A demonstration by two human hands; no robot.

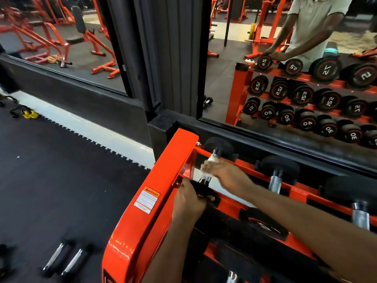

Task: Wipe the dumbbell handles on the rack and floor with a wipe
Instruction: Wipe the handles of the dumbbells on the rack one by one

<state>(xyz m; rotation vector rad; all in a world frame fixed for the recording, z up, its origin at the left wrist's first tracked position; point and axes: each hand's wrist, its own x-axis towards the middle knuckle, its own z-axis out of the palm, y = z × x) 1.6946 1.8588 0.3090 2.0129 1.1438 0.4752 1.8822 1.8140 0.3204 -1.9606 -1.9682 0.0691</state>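
One dumbbell (219,148) at far left of the rack (155,180): left hand (189,201) fingers clamp its near head; right hand (224,172) fingers clasp a wipe (206,167) on its handle (204,178)

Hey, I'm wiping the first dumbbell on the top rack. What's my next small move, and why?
Probably slide the wipe down the handle toward the left hand. The right hand holds the wipe on the handle's far part, bare knurled metal shows below it, and the left hand grips the near head, steadying it.
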